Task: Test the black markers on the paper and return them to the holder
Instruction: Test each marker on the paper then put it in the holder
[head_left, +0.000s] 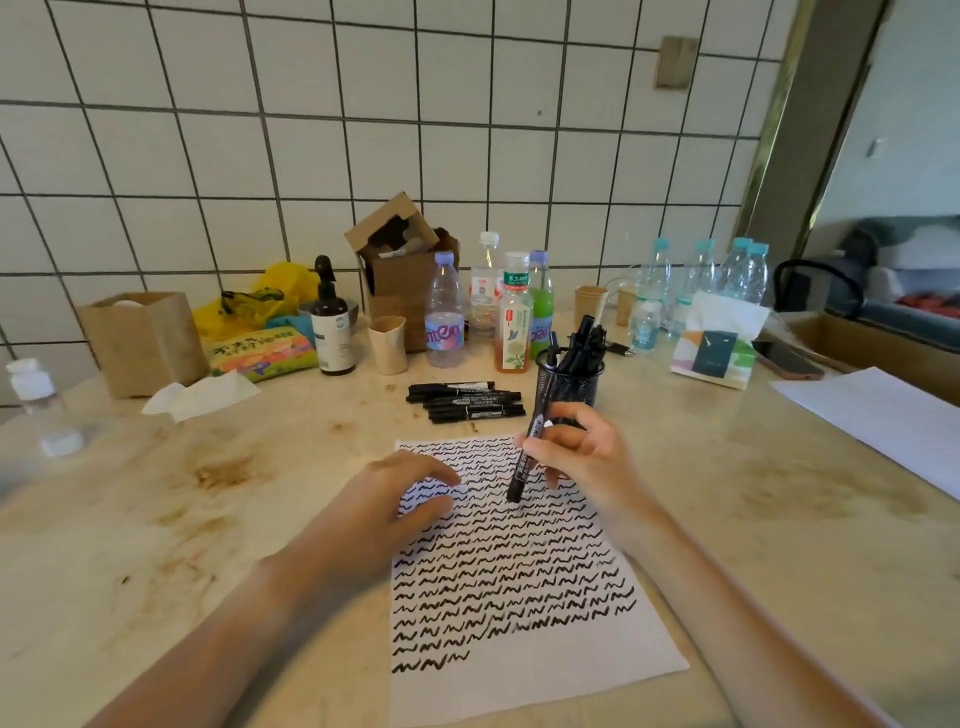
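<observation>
The right hand grasps a black marker between thumb and curled fingers, above the far half of the paper. The marker's long axis runs steeply, its lower end pointing down and slightly left at the sheet, its upper end tilted away toward the far edge of the table; whether the lower end touches the paper cannot be told. The left hand rests with relaxed, spread fingers on the paper's left edge, holding nothing. The paper lies near the table's near edge, covered in rows of black squiggles (only the bottom strip is blank). Just beyond the right hand stands a black mesh holder with several markers upright in it. To its left, a loose pile of markers lies flat, their long axes parallel to the far edge.
</observation>
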